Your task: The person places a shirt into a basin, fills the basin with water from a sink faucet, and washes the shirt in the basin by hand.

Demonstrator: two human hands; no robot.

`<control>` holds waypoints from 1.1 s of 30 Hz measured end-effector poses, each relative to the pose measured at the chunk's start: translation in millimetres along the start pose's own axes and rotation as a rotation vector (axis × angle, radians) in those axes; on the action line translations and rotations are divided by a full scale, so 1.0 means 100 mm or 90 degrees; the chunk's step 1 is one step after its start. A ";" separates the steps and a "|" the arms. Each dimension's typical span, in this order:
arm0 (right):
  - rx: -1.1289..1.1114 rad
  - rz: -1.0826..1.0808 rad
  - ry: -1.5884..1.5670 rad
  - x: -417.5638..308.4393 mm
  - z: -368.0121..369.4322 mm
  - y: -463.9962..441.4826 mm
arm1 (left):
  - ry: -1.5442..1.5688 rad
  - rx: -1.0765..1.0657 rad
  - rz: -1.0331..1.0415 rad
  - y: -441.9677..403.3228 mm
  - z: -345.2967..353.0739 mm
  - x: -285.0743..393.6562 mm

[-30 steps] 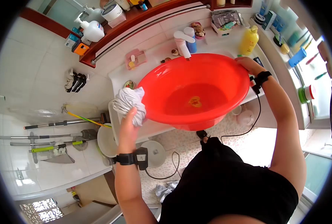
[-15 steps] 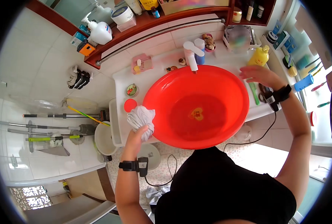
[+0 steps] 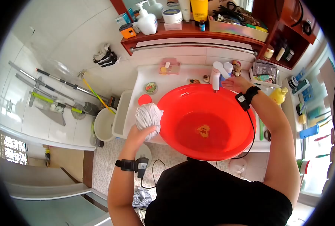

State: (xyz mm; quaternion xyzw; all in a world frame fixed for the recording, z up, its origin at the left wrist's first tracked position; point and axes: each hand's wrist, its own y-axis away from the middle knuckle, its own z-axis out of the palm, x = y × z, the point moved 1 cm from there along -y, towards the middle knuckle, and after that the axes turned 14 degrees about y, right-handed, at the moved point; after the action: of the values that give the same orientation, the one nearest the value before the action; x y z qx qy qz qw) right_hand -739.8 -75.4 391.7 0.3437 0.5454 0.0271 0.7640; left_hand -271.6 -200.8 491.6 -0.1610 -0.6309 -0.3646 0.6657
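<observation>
The left hand [image 3: 139,136] had its fingers wrapped around a bunched white cloth [image 3: 148,116], held up just beside the basin [image 3: 180,124], which lay to the right of those fingers. Beyond their fingertips, past the cloth, were a red lid [image 3: 145,100] and, farther on, a small jar [image 3: 151,87]. The fingers of the right hand [image 3: 239,84] were loosely stretched out at the lever of the tap [image 3: 215,77]; whether they touched it could not be told. The basin's far rim sat just below them.
</observation>
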 end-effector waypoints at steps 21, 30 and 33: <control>-0.190 -0.271 0.660 -0.23 0.95 1.48 | -0.003 -0.198 -0.112 -0.66 0.84 0.20; -0.010 -0.297 0.483 -0.01 0.86 1.70 | -0.308 -0.294 0.080 -1.08 1.08 -0.07; 0.127 -0.326 0.383 -0.07 0.66 1.87 | -0.502 -0.150 0.160 -1.16 0.79 -0.03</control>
State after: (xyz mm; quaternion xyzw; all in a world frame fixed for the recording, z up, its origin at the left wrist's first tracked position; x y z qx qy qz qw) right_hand -624.6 31.5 512.3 0.2455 0.8125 -0.1178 0.5154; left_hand -408.6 -225.5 472.8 -0.4384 -0.7667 -0.2605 0.3899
